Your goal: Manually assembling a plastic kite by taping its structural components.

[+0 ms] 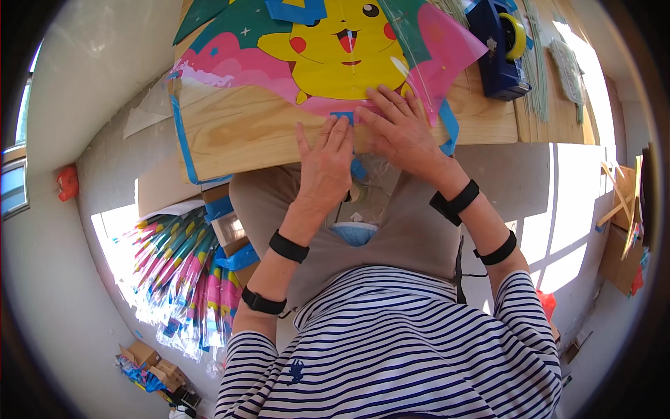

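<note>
the surface (237,136) is a pale wooden board with visible grain, its near edge standing just above the person's lap. on it lies the item under inspection, a printed sheet (349,66) in pink, green and yellow, bearing a large yellow cartoon figure. the sheet is spread at the near side of the surface, its top running out of view; glare on it indicates a glossy face. a pink corner points right, toward the tape dispenser.

to the left of the person's legs, a bundle (185,269) of similarly coloured pieces in clear wrapping fans out; what supports it cannot be made out. at the right of the sheet stands the tape dispenser (492,52), dark blue, fitted with a yellow roll (516,36). just beyond it, thin pale green rods (537,87) lie side by side on the surface.

both hands are unclenched, fingers extended, at the sheet's lower edge. the right hand (405,136) lies with fingers spread over the pink margin, below the figure's foot. the left hand (324,164) lies just beside it, fingertips at a small blue piece (343,117) on that edge; whether they press or pinch it, one cannot tell. black bands (289,246) circle both forearms.
</note>
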Motion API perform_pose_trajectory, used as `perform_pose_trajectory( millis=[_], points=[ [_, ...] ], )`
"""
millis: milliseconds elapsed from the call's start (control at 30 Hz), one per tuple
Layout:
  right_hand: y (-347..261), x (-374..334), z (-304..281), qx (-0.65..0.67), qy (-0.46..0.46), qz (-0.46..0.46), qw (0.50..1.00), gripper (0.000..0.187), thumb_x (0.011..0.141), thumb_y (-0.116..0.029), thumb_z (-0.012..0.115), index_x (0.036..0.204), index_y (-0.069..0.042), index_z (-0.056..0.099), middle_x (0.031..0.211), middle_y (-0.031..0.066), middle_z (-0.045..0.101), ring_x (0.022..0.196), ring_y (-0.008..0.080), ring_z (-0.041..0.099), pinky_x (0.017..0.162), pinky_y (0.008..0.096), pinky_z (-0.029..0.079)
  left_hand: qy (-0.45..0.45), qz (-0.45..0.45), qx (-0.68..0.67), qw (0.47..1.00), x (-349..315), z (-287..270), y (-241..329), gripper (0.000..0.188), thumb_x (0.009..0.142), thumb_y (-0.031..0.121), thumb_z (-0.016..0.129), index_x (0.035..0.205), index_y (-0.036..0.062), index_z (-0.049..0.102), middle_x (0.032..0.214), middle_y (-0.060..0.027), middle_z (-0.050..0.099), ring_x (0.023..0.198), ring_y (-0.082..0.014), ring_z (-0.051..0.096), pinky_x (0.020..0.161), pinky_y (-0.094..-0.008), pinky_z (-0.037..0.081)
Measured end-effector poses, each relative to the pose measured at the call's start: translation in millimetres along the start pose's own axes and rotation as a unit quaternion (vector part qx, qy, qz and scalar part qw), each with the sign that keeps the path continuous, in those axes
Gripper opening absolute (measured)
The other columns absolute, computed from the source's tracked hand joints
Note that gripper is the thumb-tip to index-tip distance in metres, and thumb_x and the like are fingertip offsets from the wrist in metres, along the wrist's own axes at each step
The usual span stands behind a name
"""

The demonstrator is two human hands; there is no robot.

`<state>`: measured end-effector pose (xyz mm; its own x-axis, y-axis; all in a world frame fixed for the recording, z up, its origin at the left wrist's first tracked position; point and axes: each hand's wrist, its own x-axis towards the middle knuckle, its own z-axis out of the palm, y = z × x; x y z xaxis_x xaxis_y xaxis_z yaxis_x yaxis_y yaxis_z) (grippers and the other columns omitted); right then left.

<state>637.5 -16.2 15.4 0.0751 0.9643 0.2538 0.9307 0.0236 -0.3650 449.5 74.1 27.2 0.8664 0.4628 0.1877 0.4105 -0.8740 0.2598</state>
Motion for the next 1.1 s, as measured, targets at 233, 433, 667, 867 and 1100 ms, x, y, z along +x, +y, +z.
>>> perform_pose_trajectory(
  millis=[233,433,667,867,1100],
  points=[
    [33,58,3,-0.12,-0.011,0.0,0.993,0.051,0.095,-0.038,0.061,0.139,-0.013,0.054,0.152,0.0106,0.044,0.144,0.0322,0.036,0.117,0.0603,0.025,-0.001,-0.006,-0.008,1.0,3,-1,0,0.039,0.086,0.011,0.062,0.124,-0.0006,0.061,0.135,-0.0104,0.055,0.132,-0.0268,0.049,0.111,-0.0717,0.021],
    [46,78,4,-0.179,-0.046,0.06,0.981,0.053,0.099,-0.036,0.057,0.146,-0.012,0.048,0.157,0.0076,0.04,0.147,0.0287,0.032,0.119,0.0581,0.022,-0.012,-0.013,-0.031,0.999,7,-8,-1,0.04,0.084,0.01,0.067,0.122,0.0004,0.062,0.133,-0.0088,0.056,0.13,-0.0262,0.05,0.11,-0.0733,0.022],
    [29,62,11,-0.091,0.032,0.009,0.995,0.048,0.095,-0.031,0.062,0.139,-0.013,0.053,0.15,0.0098,0.046,0.143,0.0314,0.038,0.115,0.0624,0.028,-0.03,-0.022,-0.014,0.999,7,-6,-2,0.046,0.082,0.013,0.071,0.126,0.0056,0.06,0.136,-0.0062,0.055,0.133,-0.0248,0.049,0.112,-0.0697,0.02],
    [13,47,13,-0.064,-0.021,0.016,0.998,0.048,0.094,-0.025,0.064,0.139,-0.012,0.055,0.155,0.0084,0.042,0.146,0.0294,0.035,0.118,0.0574,0.023,-0.008,0.0,-0.01,1.0,6,-5,-3,0.038,0.086,0.012,0.064,0.123,0.0026,0.062,0.132,-0.0086,0.057,0.129,-0.026,0.051,0.11,-0.0763,0.017],
    [13,45,15,-0.045,-0.005,0.017,0.999,0.049,0.092,-0.024,0.066,0.138,-0.012,0.056,0.154,0.0082,0.043,0.146,0.0296,0.035,0.117,0.0581,0.026,-0.029,-0.02,-0.007,0.999,6,-10,0,0.047,0.083,0.013,0.071,0.128,0.007,0.059,0.136,-0.0062,0.055,0.135,-0.0241,0.047,0.113,-0.0709,0.014]
  ],
)
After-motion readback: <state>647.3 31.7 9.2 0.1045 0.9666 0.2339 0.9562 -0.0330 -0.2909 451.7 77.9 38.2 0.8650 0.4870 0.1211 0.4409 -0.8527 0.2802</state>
